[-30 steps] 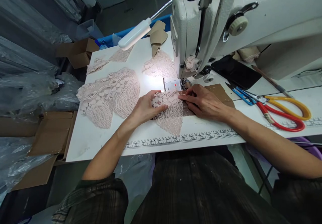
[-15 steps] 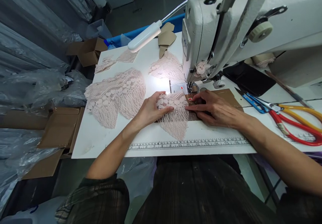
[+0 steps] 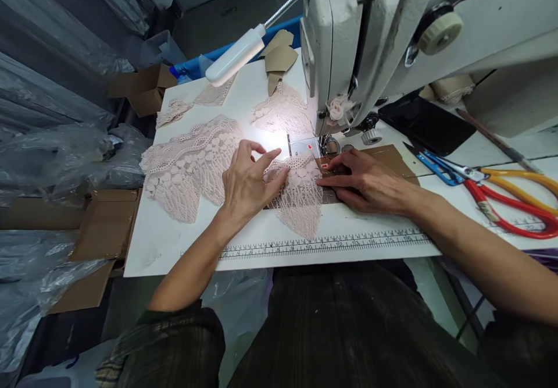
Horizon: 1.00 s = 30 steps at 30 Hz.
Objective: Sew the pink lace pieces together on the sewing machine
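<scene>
A pale pink lace piece [image 3: 300,199] lies just in front of the sewing machine's needle area, partly over a brown board [image 3: 387,158]. My left hand [image 3: 249,181] is at its left side with fingers apart, the thumb tip over the lace and the index finger lifted off. At the lace's right edge, my right hand [image 3: 361,181] has its fingers bent together, fingertips on the border; the thumb is partly hidden. Behind the lace are the metal needle plate [image 3: 300,147] and the presser foot [image 3: 322,143].
The sewing machine head [image 3: 333,56] rises over the white table [image 3: 174,254]. Larger lace pieces [image 3: 192,161] lie to the left, another lace piece [image 3: 283,111] behind. Red-and-yellow-handled scissors [image 3: 501,202] and blue snips [image 3: 440,167] lie right. A lamp [image 3: 235,56] hangs above.
My left hand has lifted its fingers off the lace and shifted left, opening up. My right hand stays at the lace's right edge. The whole view has shifted slightly.
</scene>
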### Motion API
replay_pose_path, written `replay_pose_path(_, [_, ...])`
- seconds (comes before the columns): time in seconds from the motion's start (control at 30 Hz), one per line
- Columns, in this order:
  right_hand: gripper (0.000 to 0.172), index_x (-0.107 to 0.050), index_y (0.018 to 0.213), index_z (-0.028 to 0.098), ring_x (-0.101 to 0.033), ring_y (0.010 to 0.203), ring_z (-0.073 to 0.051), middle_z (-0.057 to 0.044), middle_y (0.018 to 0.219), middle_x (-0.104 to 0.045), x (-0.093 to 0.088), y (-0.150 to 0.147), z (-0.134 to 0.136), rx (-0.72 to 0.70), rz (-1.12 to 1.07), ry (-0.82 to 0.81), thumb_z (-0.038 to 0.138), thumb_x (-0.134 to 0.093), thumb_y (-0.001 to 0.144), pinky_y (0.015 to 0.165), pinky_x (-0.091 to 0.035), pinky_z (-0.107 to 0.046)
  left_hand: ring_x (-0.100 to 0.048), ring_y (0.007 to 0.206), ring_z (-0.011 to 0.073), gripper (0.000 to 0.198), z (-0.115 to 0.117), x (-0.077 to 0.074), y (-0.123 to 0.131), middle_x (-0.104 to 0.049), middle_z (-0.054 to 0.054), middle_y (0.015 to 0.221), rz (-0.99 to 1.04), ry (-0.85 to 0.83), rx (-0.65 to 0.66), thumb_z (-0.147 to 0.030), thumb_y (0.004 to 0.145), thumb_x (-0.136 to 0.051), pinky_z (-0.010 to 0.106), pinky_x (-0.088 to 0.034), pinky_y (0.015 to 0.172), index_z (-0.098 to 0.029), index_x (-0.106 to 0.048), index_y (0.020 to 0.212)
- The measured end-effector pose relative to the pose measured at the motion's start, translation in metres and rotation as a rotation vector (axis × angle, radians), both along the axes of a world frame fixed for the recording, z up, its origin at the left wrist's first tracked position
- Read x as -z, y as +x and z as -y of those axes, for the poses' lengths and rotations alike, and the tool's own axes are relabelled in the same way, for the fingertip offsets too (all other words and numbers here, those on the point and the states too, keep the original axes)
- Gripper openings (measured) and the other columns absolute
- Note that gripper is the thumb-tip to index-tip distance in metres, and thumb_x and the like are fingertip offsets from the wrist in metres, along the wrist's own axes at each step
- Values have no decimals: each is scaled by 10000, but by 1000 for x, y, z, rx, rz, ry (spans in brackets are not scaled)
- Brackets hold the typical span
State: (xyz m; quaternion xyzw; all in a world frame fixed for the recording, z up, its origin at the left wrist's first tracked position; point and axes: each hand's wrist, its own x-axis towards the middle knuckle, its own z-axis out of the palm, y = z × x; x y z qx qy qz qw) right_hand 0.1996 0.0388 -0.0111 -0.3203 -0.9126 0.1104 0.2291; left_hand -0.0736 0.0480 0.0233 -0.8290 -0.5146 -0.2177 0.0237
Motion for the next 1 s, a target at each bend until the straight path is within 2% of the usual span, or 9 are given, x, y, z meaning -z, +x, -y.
replay_pose_path(0.03, [363,-751,1194,249,-556,1101,-276,-131,1181,-626,0,0,0,4,10,4,227,-487,946,998,-483,-501,-622,825,212,288,-2,0,4,-658,114,1095,-63,114,77,-425,938,-629,306,-503,566,-200,-689,1107])
replay_pose_path(0.1, [364,-747,1199,253,-549,1083,-274,-130,1161,-624,0,-1,0,14,21,10,230,-484,947,986,-480,-501,-621,866,200,219,-7,1,14,-669,112,1099,-188,199,318,-317,995,-540,310,-530,637,-166,-671,1083])
replay_pose_path(0.17, [369,-742,1206,252,-538,1068,-272,-133,1144,-619,1,-1,1,18,18,24,237,-473,954,967,-482,-498,-626,902,198,246,-13,4,25,-679,125,1120,-303,170,518,-240,1024,-456,331,-551,731,-121,-640,1136])
replay_pose_path(0.23, [367,-736,1211,257,-525,1070,-268,-130,1154,-608,2,-1,1,16,19,41,243,-467,961,967,-481,-494,-629,953,222,312,-18,7,33,-662,172,1196,-392,109,590,-230,1038,-395,366,-548,791,-67,-601,1206])
replay_pose_path(0.47, [356,-723,1219,238,-500,1086,-274,-137,1137,-598,0,-2,4,13,66,66,241,-474,964,960,-486,-495,-595,1062,292,439,-18,9,34,-587,228,1353,-513,-51,552,-305,1055,-305,430,-466,840,-37,-570,1280])
replay_pose_path(0.57, [355,-716,1221,217,-503,1071,-268,-144,1148,-601,-1,0,3,13,85,85,229,-465,970,948,-493,-484,-582,1027,295,443,-15,12,34,-563,207,1419,-456,-27,491,-358,1047,-348,454,-433,861,-72,-578,1295])
replay_pose_path(0.67, [340,-715,1200,209,-524,1041,-261,-139,1128,-609,1,2,0,37,52,122,225,-472,964,907,-503,-466,-550,1108,309,432,-18,18,35,-540,171,1471,-349,-35,454,-361,1044,-358,486,-395,923,-123,-546,1352])
replay_pose_path(0.83, [323,-700,1209,240,-546,1055,-252,-123,1140,-621,4,4,-1,93,49,74,236,-491,963,916,-491,-445,-505,1216,311,459,-26,23,31,-495,158,1523,-193,-143,492,-390,1035,-374,490,-369,986,-132,-502,1393])
replay_pose_path(1.0, [310,-696,1201,232,-563,1065,-258,-131,1168,-635,4,4,1,113,37,36,230,-505,957,920,-487,-442,-479,1266,327,494,-27,23,30,-476,167,1538,-167,-179,499,-417,1025,-396,507,-356,1012,-137,-484,1422])
